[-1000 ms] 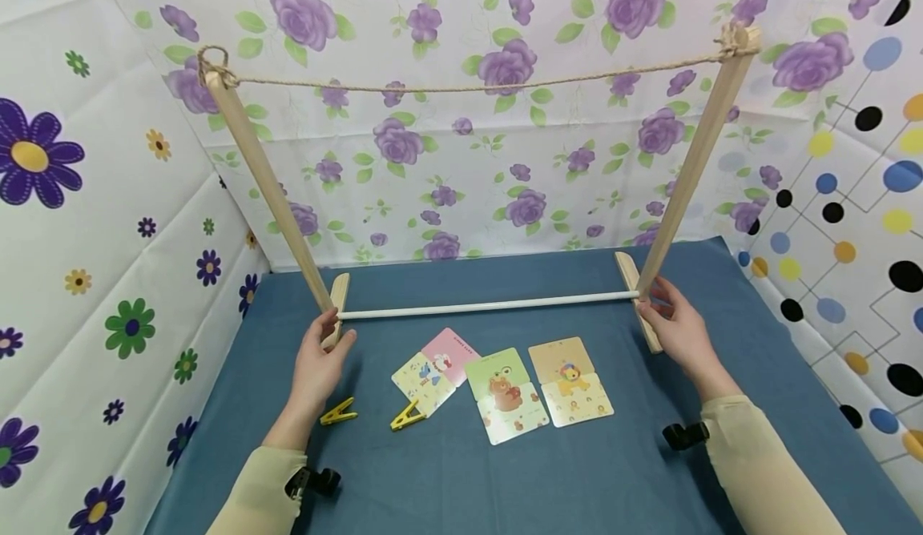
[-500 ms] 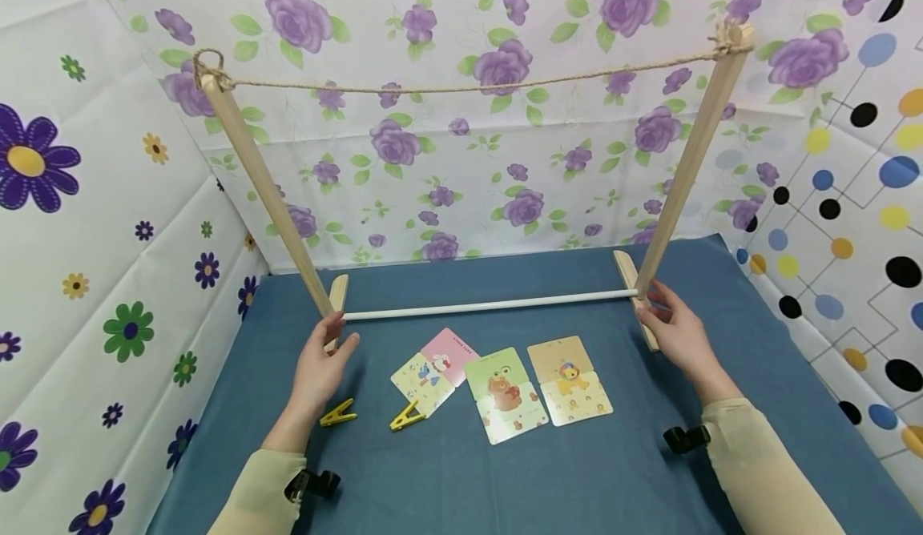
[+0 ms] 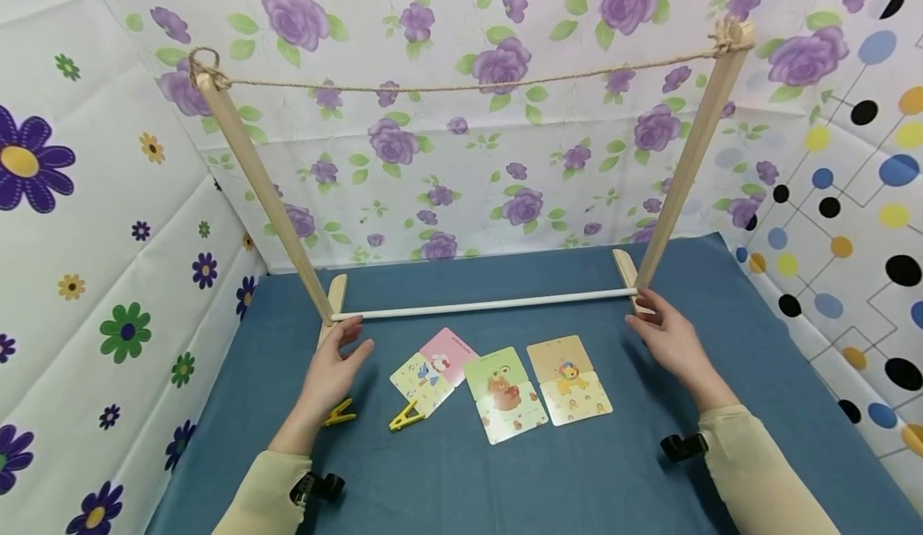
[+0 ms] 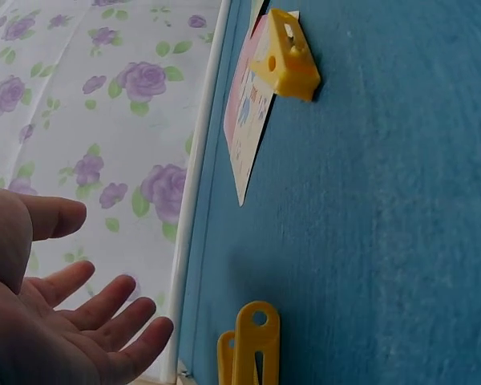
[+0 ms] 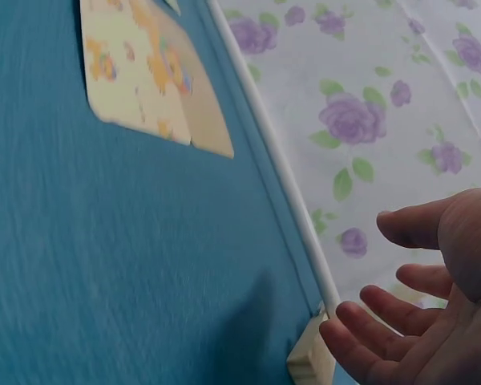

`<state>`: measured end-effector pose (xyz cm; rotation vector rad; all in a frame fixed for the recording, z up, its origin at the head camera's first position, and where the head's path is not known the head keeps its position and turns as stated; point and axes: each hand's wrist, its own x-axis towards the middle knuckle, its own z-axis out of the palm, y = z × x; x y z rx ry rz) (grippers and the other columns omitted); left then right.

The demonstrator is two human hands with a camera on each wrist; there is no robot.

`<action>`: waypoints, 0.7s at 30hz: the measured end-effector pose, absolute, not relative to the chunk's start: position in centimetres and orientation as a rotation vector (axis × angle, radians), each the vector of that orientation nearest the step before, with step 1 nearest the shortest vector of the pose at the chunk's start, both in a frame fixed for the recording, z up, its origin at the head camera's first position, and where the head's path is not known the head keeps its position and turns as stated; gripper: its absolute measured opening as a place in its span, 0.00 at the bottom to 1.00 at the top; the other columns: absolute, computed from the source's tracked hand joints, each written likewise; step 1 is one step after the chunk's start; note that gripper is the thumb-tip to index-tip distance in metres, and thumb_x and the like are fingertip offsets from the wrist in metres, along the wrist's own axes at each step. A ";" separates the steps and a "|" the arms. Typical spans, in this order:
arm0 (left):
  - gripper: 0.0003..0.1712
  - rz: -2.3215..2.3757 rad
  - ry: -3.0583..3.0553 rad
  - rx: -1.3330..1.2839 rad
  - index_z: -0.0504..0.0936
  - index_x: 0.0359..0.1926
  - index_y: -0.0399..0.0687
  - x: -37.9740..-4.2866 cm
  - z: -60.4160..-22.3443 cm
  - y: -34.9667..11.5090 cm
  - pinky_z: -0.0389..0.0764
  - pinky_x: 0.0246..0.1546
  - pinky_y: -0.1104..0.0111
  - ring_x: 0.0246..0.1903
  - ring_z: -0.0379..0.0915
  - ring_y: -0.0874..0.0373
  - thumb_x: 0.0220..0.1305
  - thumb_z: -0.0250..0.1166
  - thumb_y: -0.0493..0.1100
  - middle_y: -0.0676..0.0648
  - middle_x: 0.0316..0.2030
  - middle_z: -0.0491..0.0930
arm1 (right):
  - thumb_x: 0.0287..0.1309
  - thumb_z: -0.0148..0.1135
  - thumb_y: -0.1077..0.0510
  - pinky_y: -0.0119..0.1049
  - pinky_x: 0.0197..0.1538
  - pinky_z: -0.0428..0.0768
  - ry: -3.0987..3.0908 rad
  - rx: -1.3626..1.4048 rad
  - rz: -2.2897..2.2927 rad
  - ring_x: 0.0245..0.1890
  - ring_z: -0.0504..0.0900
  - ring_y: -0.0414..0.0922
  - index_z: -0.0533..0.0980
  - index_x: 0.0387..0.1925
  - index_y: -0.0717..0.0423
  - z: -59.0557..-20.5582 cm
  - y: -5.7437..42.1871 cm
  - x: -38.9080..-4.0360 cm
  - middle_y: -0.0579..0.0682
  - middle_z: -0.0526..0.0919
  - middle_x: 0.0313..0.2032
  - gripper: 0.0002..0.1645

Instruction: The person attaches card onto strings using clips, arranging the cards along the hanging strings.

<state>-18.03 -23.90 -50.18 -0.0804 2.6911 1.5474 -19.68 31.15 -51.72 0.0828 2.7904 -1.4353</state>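
Note:
My left hand hovers near the foot of the left wooden post, its fingers loosely spread around nothing in the left wrist view. On the other side my right hand is beside the right post, also holding nothing; its fingers are relaxed in the right wrist view. A white rod joins the two posts low down, and a twine rope sags between their tops. One yellow clothespin lies partly behind my left hand. Another yellow clothespin touches a pink and yellow card.
A green and white card and a tan and yellow card lie on the blue tablecloth between my forearms. Flowered cloth hangs behind the frame, and patterned cloths stand on both sides.
Both hands have let go of the frame's feet and moved inward, the left one rightward and the right one slightly leftward. The cards and clothespins have stayed put.

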 end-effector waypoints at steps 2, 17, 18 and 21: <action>0.35 1.558 2.682 -0.082 0.64 0.82 0.50 -18.1 -50.3 -23.8 0.66 0.72 0.43 0.76 0.60 0.41 0.82 0.62 0.50 0.38 0.75 0.68 | 0.82 0.58 0.47 0.66 0.63 0.76 2.776 0.061 -1.439 0.73 0.68 0.68 0.51 0.86 0.55 -51.6 30.9 -19.6 0.68 0.64 0.77 0.44; 0.34 1.506 2.698 0.058 0.65 0.81 0.48 -17.6 -50.1 -22.5 0.69 0.70 0.42 0.74 0.64 0.39 0.81 0.63 0.47 0.36 0.73 0.70 | 0.80 0.61 0.52 0.68 0.63 0.76 2.797 0.004 -1.269 0.70 0.72 0.70 0.54 0.85 0.59 -52.0 29.9 -19.4 0.71 0.67 0.75 0.43; 0.34 1.497 2.704 0.075 0.65 0.81 0.47 -17.6 -50.1 -22.4 0.69 0.69 0.41 0.74 0.64 0.39 0.81 0.64 0.47 0.36 0.73 0.71 | 0.79 0.61 0.52 0.68 0.63 0.76 2.800 0.003 -1.251 0.70 0.73 0.70 0.54 0.84 0.59 -52.1 29.8 -19.4 0.72 0.67 0.74 0.43; 0.34 1.459 2.727 0.115 0.66 0.80 0.44 -17.5 -50.1 -22.1 0.71 0.68 0.42 0.73 0.66 0.39 0.81 0.64 0.46 0.35 0.72 0.71 | 0.79 0.61 0.51 0.67 0.63 0.76 2.803 -0.008 -1.209 0.69 0.73 0.70 0.55 0.84 0.61 -52.1 29.4 -19.3 0.72 0.67 0.74 0.44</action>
